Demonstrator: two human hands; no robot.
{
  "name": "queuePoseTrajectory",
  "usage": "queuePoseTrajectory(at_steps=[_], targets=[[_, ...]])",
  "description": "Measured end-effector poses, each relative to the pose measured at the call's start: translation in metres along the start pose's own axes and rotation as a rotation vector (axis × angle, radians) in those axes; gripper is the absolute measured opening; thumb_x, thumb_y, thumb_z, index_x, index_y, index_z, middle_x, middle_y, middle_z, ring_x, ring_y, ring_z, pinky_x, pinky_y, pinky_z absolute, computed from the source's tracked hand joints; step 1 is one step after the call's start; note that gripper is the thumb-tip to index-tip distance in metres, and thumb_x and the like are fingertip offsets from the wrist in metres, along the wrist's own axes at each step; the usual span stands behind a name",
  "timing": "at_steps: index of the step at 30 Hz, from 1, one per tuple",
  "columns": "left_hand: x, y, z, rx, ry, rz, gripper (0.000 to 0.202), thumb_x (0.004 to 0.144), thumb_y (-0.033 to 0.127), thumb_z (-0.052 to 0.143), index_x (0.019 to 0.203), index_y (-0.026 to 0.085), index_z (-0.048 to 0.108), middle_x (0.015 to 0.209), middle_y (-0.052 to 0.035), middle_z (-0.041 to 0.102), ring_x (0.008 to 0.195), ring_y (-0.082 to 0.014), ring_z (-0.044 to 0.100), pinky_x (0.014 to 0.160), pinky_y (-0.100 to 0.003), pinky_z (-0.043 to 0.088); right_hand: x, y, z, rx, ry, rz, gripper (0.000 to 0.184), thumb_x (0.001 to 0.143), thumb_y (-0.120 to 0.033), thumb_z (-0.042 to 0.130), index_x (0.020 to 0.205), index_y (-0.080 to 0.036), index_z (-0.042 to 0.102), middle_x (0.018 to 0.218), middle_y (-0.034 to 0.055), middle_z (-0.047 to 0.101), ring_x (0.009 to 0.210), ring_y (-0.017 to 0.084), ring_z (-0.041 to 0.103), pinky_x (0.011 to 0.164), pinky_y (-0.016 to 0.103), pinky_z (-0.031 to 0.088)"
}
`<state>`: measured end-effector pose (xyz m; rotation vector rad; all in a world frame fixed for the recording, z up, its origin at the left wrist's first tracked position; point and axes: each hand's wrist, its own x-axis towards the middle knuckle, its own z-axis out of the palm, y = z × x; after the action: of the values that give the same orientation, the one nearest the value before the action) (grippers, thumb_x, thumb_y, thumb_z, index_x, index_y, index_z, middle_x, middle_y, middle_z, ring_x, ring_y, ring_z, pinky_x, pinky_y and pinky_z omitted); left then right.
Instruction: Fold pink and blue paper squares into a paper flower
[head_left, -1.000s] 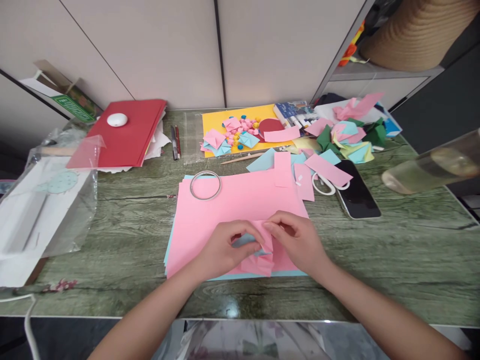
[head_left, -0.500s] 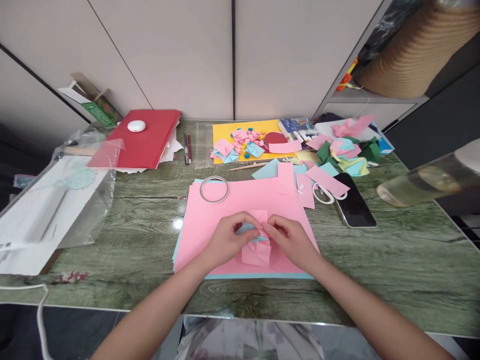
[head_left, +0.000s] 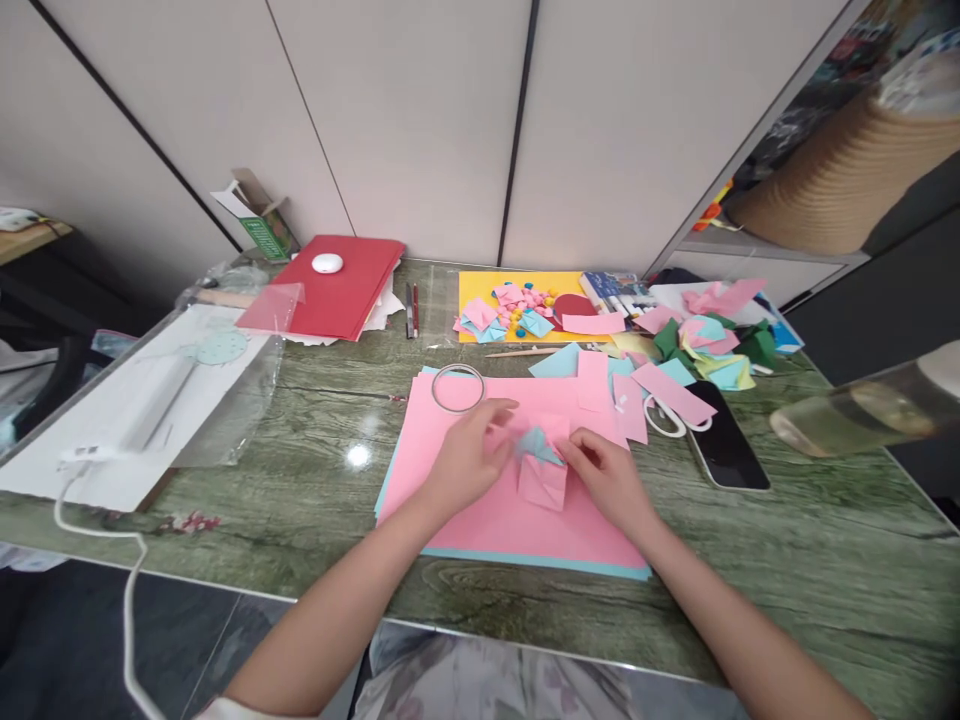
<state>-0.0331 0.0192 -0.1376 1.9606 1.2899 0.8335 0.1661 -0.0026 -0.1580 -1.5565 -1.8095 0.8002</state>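
Note:
A folded pink paper with a light blue piece at its middle is over the stack of pink and blue sheets. My right hand pinches its right edge between thumb and fingers. On the other side, my left hand has its fingers apart, slightly blurred, close to the paper's left edge and holding nothing I can see. A clear tape roll or ring lies on the upper left of the stack.
Behind the stack are pink paper strips, white-handled scissors, a phone and crumpled coloured paper. A yellow sheet carries small folded pieces. Left stand a red folder and a plastic sleeve; a bottle is right.
My left hand has let go of the folded paper, spreading its fingers and drawing left. My right hand still pinches the edge. The camera view has turned left.

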Motion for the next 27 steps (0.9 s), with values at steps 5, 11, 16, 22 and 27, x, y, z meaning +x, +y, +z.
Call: queuePoseTrajectory(at_steps=[5,11,16,22,27], targets=[[0.01,-0.025,-0.011,0.335,0.194,-0.121,0.027,0.076,0.011,0.05,0.102,0.016,0.057,0.111,-0.0142,0.054,0.111,-0.0313,0.042,0.093,-0.05,0.03,0.008,0.01,-0.01,-0.19,0.064,-0.043,0.035,0.084,-0.036,0.049,0.055,-0.019,0.043,0.054,-0.0023,0.045,0.055,0.014,0.042,0.058,0.027,0.027],[0.014,-0.032,-0.011,0.23,0.182,-0.156,0.01,0.08,0.015,0.049,0.08,0.016,0.059,0.094,-0.0111,0.06,0.101,-0.0282,0.05,0.09,-0.048,0.032,0.003,0.006,-0.021,-0.251,0.218,-0.101,0.024,0.087,-0.032,0.046,0.068,-0.019,0.052,0.063,0.0002,0.056,0.06,0.016,0.048,0.065,0.031,0.03],[0.006,-0.006,0.0,-0.068,0.022,-0.066,0.012,0.084,0.025,0.049,0.088,0.016,0.056,0.082,-0.0034,0.064,0.074,-0.0147,0.059,0.068,-0.026,0.046,-0.011,-0.012,-0.015,-0.171,0.244,-0.225,0.022,0.088,-0.029,0.047,0.106,-0.023,0.056,0.09,0.0017,0.066,0.085,0.017,0.057,0.08,0.03,0.04],[-0.008,0.015,0.014,-0.313,-0.066,-0.042,0.011,0.076,0.022,0.061,0.086,0.016,0.06,0.083,-0.0033,0.065,0.077,-0.014,0.059,0.072,-0.026,0.047,-0.021,-0.024,-0.012,0.034,0.13,-0.228,0.043,0.089,-0.026,0.046,0.132,-0.027,0.04,0.118,0.0046,0.059,0.109,0.018,0.052,0.091,0.035,0.041],[-0.011,0.02,0.015,-0.242,-0.073,-0.008,0.008,0.077,0.022,0.061,0.084,0.019,0.063,0.081,-0.0016,0.066,0.077,-0.0152,0.058,0.074,-0.028,0.044,-0.024,-0.024,-0.013,0.14,0.09,-0.149,0.036,0.087,-0.027,0.05,0.123,-0.028,0.05,0.119,0.0033,0.059,0.108,0.018,0.053,0.092,0.035,0.042]])
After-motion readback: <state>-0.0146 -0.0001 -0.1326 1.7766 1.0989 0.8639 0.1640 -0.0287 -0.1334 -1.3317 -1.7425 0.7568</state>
